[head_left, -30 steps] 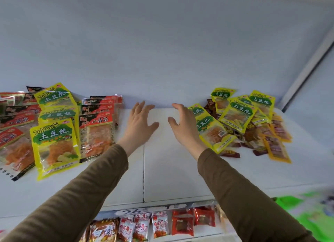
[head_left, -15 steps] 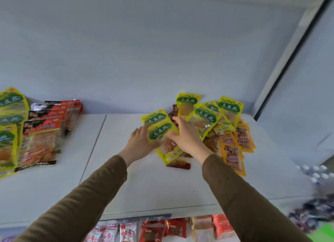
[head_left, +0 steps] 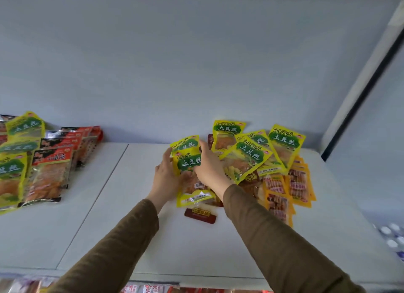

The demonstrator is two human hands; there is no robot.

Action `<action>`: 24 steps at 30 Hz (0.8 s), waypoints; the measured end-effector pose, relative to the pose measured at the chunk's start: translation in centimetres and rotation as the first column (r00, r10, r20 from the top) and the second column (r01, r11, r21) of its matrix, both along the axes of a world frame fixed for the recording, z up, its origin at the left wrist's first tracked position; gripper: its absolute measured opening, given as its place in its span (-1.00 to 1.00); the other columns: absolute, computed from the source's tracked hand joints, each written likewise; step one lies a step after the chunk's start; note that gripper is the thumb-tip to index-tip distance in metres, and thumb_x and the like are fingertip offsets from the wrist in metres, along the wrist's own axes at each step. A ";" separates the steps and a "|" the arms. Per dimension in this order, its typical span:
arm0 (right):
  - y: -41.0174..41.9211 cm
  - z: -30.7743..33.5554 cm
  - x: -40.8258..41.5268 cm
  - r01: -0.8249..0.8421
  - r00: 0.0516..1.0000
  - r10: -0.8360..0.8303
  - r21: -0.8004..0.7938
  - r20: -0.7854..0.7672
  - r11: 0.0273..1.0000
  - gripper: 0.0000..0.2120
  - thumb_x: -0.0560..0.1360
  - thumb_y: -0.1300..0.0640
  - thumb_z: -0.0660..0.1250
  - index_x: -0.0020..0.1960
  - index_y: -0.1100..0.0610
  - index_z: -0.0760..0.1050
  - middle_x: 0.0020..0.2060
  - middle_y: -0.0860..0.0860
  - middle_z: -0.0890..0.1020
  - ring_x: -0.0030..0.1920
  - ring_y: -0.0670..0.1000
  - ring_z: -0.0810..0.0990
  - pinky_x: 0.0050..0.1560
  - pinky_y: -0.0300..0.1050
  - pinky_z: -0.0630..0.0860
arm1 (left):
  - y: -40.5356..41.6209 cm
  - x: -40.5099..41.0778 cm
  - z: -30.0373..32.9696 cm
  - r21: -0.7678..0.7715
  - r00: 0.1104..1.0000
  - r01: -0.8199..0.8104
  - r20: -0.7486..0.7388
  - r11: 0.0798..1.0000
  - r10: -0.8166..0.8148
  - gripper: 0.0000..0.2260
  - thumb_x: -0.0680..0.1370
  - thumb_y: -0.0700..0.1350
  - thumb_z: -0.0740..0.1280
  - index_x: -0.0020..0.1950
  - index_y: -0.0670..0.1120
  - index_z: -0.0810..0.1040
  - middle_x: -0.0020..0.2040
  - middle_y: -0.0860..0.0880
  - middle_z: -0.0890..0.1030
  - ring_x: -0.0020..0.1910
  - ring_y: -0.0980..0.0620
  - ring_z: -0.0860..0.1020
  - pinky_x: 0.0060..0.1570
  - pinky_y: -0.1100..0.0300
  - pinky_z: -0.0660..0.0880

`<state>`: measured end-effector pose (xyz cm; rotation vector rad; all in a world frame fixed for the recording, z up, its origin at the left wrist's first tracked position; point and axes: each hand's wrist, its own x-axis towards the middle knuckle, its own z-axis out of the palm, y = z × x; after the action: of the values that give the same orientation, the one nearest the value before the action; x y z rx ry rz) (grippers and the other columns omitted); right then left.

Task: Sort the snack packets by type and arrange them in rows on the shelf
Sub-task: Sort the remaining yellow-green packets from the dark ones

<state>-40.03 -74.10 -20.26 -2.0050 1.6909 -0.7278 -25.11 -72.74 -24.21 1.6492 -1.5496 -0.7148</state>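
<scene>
In the head view, both hands have come off the bare middle of the white shelf and moved right into the loose heap of packets. A second ago they hovered with fingers spread and held nothing; now they have gathered two yellow-green packets at the left edge of the heap. The left hand cups them from the left and below, its fingers curled up around the packets' side. The right hand grips them from the right, thumb over the top edge and fingers clamped on the front. The packets look tilted up off the shelf, with a dark red packet lying just near of them. Far left, sorted rows of yellow-green packets and red-topped packets already lie overlapped. I judge the pair is headed for that yellow-green row, leaving the orange and brown ones in the heap unsorted.
</scene>
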 end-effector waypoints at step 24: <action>3.1 1.7 -14.4 0.505 0.860 -0.510 -0.129 -0.011 0.854 0.00 0.41 -0.42 0.36 0.62 0.06 0.04 0.54 0.11 0.30 0.52 0.19 0.26 0.50 0.19 0.26 | 1.8 -4.3 3.9 -0.006 0.706 0.326 -0.664 0.945 -0.248 -0.44 0.49 -0.25 0.52 0.41 0.05 0.43 0.21 -0.08 0.69 0.17 -0.20 0.67 0.19 -0.28 0.58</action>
<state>-54.47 -71.04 -18.52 -1.6557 2.2914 -0.9826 -29.42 -70.94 -20.32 1.0320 -1.2481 -1.4046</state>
